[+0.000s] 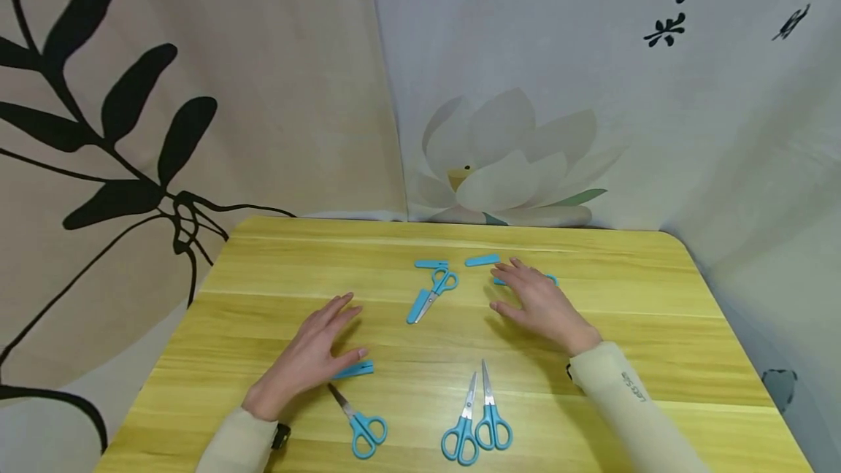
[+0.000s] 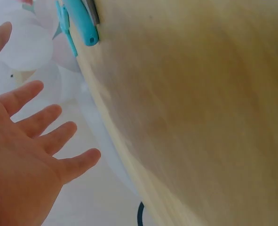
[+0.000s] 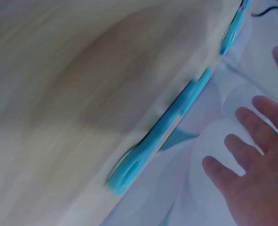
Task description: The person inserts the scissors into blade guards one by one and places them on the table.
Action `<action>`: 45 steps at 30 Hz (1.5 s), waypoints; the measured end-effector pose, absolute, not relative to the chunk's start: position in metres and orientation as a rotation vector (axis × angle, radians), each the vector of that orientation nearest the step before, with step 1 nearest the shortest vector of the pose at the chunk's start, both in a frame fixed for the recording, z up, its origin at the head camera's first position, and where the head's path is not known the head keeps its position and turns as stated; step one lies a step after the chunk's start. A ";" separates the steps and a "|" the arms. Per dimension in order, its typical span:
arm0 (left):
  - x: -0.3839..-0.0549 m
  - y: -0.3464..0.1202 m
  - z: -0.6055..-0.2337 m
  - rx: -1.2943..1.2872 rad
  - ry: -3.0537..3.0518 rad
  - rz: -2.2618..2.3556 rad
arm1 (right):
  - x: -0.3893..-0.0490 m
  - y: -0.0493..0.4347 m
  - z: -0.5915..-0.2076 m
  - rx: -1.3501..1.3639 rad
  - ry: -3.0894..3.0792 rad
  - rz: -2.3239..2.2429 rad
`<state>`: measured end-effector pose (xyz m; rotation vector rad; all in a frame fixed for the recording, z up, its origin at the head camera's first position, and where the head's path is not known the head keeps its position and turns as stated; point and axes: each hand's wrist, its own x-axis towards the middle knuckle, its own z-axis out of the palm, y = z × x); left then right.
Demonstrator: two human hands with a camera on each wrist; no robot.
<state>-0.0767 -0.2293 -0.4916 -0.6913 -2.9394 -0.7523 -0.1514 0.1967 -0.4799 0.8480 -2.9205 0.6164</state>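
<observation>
Several blue-handled scissors and blue blade covers lie on a yellow wooden table (image 1: pixel 644 290). My left hand (image 1: pixel 309 352) is open with straight fingers, just left of a loose cover (image 1: pixel 355 369) and above bare scissors (image 1: pixel 360 423). My right hand (image 1: pixel 539 305) is open, palm down, over a blue piece (image 1: pixel 550 279) that it mostly hides. Between the hands lie covered scissors (image 1: pixel 430 296). In the left wrist view the left hand (image 2: pixel 30 155) spreads its fingers, holding nothing. The blurred right wrist view shows the right hand (image 3: pixel 256 174) beside a blue scissors (image 3: pixel 162 127).
Two loose covers (image 1: pixel 431 264) (image 1: pixel 482 260) lie at the back of the table. A pair of bare scissors (image 1: pixel 476 418) lies side by side near the front edge. Printed curtains (image 1: pixel 525 93) hang right behind the table. A blue cover (image 2: pixel 80 21) shows in the left wrist view.
</observation>
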 end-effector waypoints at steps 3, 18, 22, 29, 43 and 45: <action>-0.075 -0.232 -0.491 -0.693 -2.935 -0.742 | -0.151 0.181 -0.479 0.959 -2.909 0.629; -0.062 -0.241 -0.489 -0.632 -2.924 -0.720 | -0.165 0.126 -0.493 1.231 -2.959 0.590; -0.061 -0.242 -0.488 -0.621 -2.929 -0.726 | -0.169 0.120 -0.496 1.235 -2.986 0.531; -0.059 -0.245 -0.486 -0.595 -2.918 -0.743 | -0.171 0.117 -0.498 1.221 -3.004 0.532; -0.061 -0.243 -0.484 -0.602 -2.884 -0.751 | -0.154 0.138 -0.492 1.235 -3.044 0.511; -0.062 -0.243 -0.484 -0.602 -2.886 -0.754 | -0.151 0.142 -0.493 1.251 -3.045 0.498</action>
